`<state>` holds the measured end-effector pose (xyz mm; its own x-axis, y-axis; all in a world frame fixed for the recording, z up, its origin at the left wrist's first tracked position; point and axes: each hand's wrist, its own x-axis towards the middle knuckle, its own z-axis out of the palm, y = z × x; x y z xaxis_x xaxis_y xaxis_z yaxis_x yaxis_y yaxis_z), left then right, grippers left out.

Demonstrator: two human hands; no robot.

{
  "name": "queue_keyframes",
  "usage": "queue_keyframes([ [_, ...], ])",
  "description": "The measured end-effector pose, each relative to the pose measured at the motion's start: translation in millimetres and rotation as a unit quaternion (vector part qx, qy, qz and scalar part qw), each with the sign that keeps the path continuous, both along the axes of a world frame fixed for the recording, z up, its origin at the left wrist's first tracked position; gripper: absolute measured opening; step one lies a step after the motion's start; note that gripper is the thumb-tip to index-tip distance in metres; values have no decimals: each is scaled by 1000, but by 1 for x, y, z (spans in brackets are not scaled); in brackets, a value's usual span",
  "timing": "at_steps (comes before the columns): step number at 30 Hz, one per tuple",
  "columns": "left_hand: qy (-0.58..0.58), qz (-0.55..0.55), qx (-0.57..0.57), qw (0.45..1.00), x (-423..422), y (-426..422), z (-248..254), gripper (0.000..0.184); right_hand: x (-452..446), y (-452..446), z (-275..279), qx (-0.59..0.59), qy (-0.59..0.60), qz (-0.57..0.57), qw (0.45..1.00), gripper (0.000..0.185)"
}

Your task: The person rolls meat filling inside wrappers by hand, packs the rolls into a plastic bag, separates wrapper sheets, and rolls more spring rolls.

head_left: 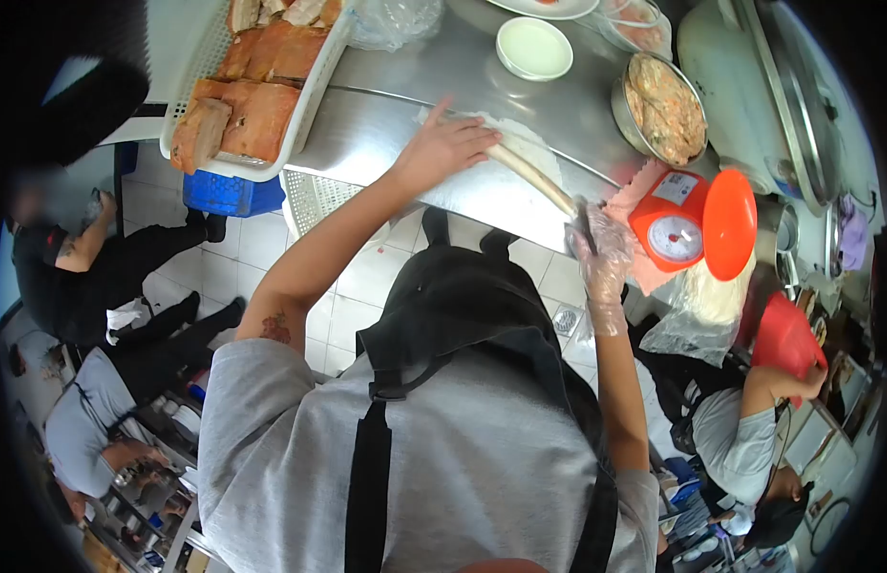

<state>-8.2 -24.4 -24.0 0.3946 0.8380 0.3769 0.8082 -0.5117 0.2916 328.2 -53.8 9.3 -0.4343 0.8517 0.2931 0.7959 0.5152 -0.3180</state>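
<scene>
Grey shirt, rolling pin, scale with illegible label

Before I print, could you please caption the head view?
Bare left hand and gloved right hand at opposite ends of a dough-like roll.

- Grey shirt is covering torso; short sleeves are leaving forearms exposed.
- Black apron is overlaying shirt; wide black straps are running across it, black buckle joining left one.
- Tattoo is marking left arm near sleeve hem.
- Clear, wrinkled plastic glove is encasing right hand.
</scene>
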Motion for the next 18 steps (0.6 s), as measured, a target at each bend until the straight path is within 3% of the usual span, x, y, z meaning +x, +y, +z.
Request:
queue_keyframes([
  [3,3,4,-1,1000,1,-1,-3,36,-36,31,46,-102,9,-63,993,54],
  [4,8,3,-4,1000,1,-2,-4,37,-53,52,55,-39,-3,-4,999,60],
  [7,27,-6,5,1000,-3,-3,-6,40,-104,135,38,68,-64,114,989,78],
  [14,18,-9,20,1000,0,-6,2,35,-139,192,31,-31,-241,141,960,92],
  [18,-6,-8,30,1000,-2,-14,8,39,-132,185,33,75,-117,131,982,94],
])
